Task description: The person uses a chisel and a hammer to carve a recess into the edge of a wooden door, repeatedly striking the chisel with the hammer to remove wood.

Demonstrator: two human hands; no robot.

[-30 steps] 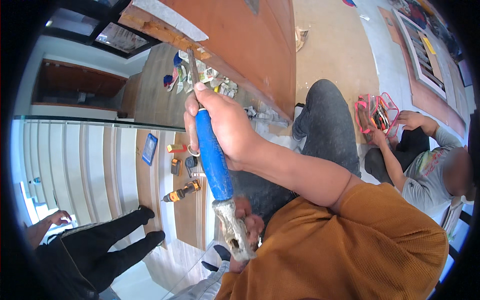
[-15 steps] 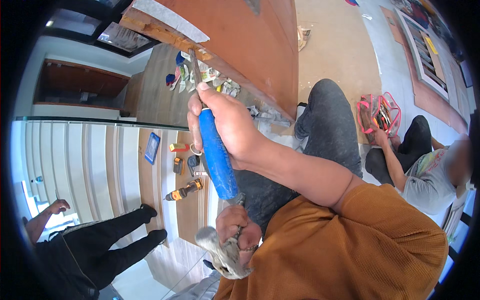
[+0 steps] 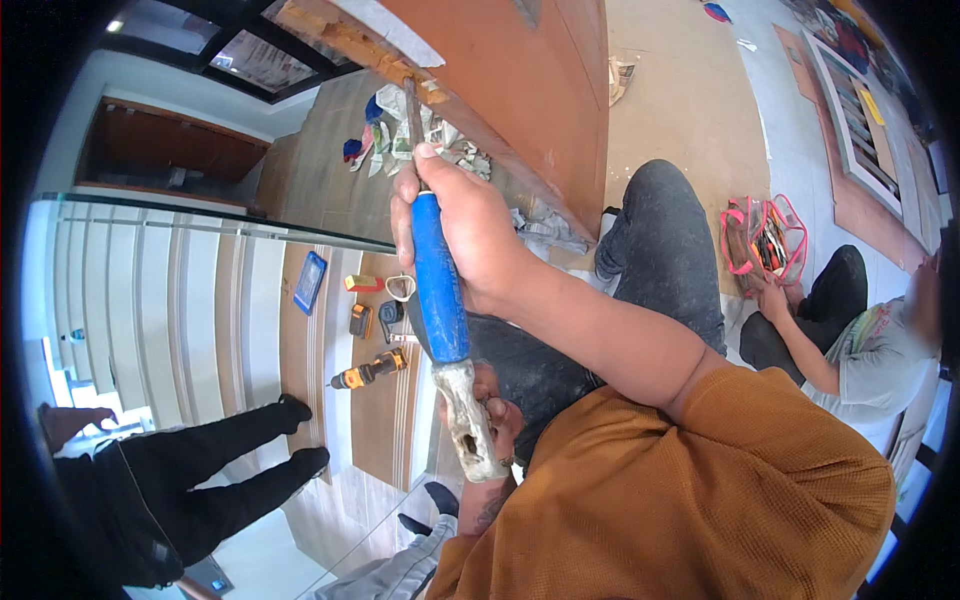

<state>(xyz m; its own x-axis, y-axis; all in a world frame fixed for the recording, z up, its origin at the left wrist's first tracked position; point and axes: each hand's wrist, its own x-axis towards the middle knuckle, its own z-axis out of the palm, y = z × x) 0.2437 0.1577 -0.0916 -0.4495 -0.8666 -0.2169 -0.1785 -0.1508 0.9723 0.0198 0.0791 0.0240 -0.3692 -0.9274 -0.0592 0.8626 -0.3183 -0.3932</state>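
Note:
My right hand [image 3: 470, 235] grips a chisel by its blue handle [image 3: 435, 280]. Its narrow metal blade [image 3: 414, 115] meets the chipped, pale edge of a reddish-brown wooden door panel [image 3: 515, 100]. My left hand [image 3: 493, 425], partly hidden, is closed on a hammer whose worn, whitish metal head [image 3: 462, 425] is at the butt of the chisel handle. My dark-trousered knee [image 3: 660, 230] is bent beside the panel.
A co-worker [image 3: 840, 370] sits at right by an open tool bag [image 3: 760, 240]. Another person [image 3: 170, 470] stands at lower left. On the wooden stairs [image 3: 240, 300] lie a drill [image 3: 365, 370] and a phone [image 3: 310, 280]. A glass edge [image 3: 220, 210] crosses at left; crumpled papers lie beyond.
The hammer swung down and away, and is now back up at the chisel's butt. The chisel and my right hand appear slightly higher and further right. The co-worker's hands have shifted at the bag.

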